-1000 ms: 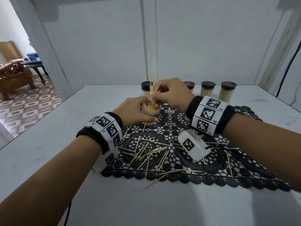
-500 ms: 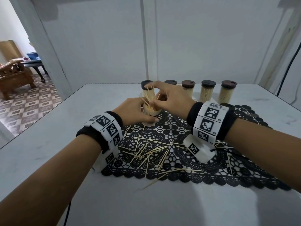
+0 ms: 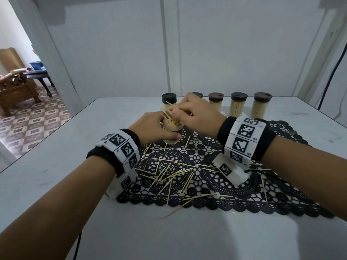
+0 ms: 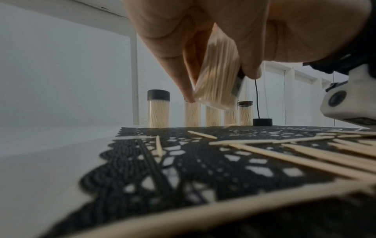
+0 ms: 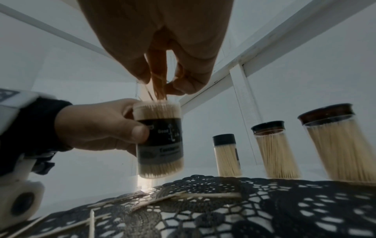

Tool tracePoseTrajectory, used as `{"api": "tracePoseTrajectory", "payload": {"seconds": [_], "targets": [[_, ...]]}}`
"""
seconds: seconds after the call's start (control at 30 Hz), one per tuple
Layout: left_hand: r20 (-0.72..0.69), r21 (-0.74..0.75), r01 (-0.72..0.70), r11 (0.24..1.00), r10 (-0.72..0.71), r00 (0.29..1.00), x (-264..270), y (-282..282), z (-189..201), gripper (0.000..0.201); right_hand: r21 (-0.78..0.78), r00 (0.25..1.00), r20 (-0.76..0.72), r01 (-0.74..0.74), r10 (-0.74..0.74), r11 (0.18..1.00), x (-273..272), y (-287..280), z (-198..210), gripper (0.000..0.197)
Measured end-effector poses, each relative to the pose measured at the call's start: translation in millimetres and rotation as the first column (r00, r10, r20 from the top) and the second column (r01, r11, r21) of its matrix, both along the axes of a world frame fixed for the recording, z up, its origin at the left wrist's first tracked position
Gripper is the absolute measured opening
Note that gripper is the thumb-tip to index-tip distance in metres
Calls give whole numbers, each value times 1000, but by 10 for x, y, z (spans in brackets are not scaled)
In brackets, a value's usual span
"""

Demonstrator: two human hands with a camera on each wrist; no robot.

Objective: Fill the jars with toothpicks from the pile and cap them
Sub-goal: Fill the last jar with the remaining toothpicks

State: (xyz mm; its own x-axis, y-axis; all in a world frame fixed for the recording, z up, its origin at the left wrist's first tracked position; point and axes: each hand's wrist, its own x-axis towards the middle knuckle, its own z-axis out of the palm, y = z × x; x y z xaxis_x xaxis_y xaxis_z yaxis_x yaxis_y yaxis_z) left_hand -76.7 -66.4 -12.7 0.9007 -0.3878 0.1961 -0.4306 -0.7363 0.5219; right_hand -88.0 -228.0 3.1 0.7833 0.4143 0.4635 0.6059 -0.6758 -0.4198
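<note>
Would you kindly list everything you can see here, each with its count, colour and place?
Open jar: one, clear with a dark label, packed with toothpicks, held tilted above the mat.
Capped jars: five, clear with dark lids, in a row at the table's far side.
Loose lid: one, black, on the mat's far edge.
Loose toothpicks: many, pale wood, scattered on the mat.
Mat: one, black lace, on the table.
Table: one, white.
Wooden furniture: brown, in the room at left.
Left hand: grips the open jar.
Right hand: pinches a few toothpicks into the open jar's mouth.
Wrist bands: two, black with white marker blocks.
</note>
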Motion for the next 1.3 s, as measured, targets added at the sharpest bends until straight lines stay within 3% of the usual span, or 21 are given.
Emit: {"api": "tracePoseTrajectory", "payload": {"seconds": [0.13,0.27,0.33,0.53,0.73,0.9,1.03,1.17,1.3], "targets": [[3,5,-5,1000,5,1000,14,-5,-12,35,26,996,-88,-21,23,999,-23,-19,63,38],[4,16,-12,1000,12,1000,17,-1,-20,36,43,997,-80,3,1,999,8,-27,129,30],[4,9,-7,1000,7,1000,15,-7,-20,38,38,998,-60,3,0,999,43,-49,164,30],[-1,-45,4,999,-4,1000,9,1,-7,36,252,995,100,-36,11,967,69,-62,67,38],[35,-98,-12,995,15,999,15,-4,-13,28,65,985,170,-35,23,997,64,-51,-28,23],[46,-117,-14,993,20,999,20,-1,-12,27,168,992,-127,-2,23,986,32,-48,-52,25],[73,-71,1,997,4,997,10,-4,-7,23,-119,1000,7,-20,21,993,11,9,-34,36],[88,-3,-16,1000,16,996,12,-8,-11,25,-142,998,59,-2,11,990,43,101,-53,38],[104,44,13,999,-17,994,14,-27,-17,23,-60,997,80,-15,20,998,39,166,-35,20]]}}
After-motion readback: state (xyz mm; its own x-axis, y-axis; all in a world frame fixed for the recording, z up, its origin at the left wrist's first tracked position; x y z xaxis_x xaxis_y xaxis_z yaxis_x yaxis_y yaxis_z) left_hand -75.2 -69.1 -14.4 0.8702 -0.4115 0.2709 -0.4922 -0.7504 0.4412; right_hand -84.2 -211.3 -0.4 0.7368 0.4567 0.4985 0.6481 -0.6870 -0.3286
